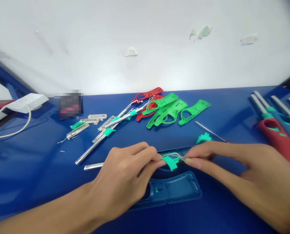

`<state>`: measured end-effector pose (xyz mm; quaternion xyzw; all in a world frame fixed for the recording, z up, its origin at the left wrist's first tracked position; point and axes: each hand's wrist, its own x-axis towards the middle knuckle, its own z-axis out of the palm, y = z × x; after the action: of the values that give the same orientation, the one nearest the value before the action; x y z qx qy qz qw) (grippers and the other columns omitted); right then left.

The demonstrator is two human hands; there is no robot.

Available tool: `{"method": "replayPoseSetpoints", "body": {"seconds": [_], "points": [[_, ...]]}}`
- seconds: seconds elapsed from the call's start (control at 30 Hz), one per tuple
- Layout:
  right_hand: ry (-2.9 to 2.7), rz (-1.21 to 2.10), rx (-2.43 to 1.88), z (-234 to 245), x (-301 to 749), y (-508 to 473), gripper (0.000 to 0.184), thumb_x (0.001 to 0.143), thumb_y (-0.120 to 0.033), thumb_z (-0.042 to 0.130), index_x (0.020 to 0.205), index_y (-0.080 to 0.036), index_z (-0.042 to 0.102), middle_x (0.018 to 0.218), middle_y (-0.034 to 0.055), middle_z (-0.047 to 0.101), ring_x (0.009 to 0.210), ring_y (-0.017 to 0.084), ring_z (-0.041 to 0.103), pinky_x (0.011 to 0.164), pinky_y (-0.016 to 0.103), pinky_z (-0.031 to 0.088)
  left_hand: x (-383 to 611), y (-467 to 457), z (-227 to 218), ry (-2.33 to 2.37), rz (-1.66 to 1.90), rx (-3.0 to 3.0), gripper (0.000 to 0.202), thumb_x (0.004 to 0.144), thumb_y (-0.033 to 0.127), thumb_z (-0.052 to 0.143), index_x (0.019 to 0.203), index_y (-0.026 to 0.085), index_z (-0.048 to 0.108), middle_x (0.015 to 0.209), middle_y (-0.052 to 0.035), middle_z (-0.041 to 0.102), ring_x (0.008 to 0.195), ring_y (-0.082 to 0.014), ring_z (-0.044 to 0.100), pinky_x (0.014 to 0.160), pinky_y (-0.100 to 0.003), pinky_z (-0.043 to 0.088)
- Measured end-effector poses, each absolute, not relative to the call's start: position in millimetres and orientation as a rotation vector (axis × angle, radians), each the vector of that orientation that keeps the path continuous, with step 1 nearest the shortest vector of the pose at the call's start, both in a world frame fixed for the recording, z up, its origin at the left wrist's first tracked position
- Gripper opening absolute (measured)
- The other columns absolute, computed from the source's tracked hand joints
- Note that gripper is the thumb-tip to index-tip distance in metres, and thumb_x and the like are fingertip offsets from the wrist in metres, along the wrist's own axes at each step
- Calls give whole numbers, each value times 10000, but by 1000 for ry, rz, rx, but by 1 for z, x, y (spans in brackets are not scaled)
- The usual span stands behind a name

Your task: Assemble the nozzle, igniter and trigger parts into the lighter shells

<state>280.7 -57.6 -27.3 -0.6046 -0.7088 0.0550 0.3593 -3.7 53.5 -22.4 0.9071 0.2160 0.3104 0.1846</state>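
Observation:
My left hand (125,178) pinches a metal tube assembly (93,166) that carries a green plastic piece (170,163) and a thin white wire (174,154). My right hand (244,172) pinches the same assembly from the right, at the wire end. Both hands hover over a translucent blue lighter shell (176,190) lying flat on the blue table (37,182). A small green clip (203,137) lies just behind my right fingers.
Green shell halves (174,112) and red shell halves (147,95) lie at the back centre. Several metal tubes with green collars (103,135) lie to the left. Assembled lighters (278,126) rest at the right edge. A white power strip (28,102) sits far left. A thin rod (210,131) lies near the clip.

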Motion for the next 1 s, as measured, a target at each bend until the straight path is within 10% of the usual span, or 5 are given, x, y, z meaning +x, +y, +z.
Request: {"method": "replayPoseSetpoints", "body": {"seconds": [0.6,1.0], "points": [[-1866,174,-1659,-52,306,-78,453,1141,-827,925,1239,-392,998,944,53,921,1048,426,974,843,446,833,-2,52,-21,593,863,2581,233,1306,158,698,1104,248,772,924,92,833,728,-97,782,672,-236,554],[-1627,390,-1553,-14,268,-51,625,1134,-1065,784,1016,-478,963,910,-127,926,751,150,933,744,100,701,-2,53,-29,594,919,2586,225,1339,197,684,1148,234,796,976,78,866,746,-100,782,687,-233,563]]}}
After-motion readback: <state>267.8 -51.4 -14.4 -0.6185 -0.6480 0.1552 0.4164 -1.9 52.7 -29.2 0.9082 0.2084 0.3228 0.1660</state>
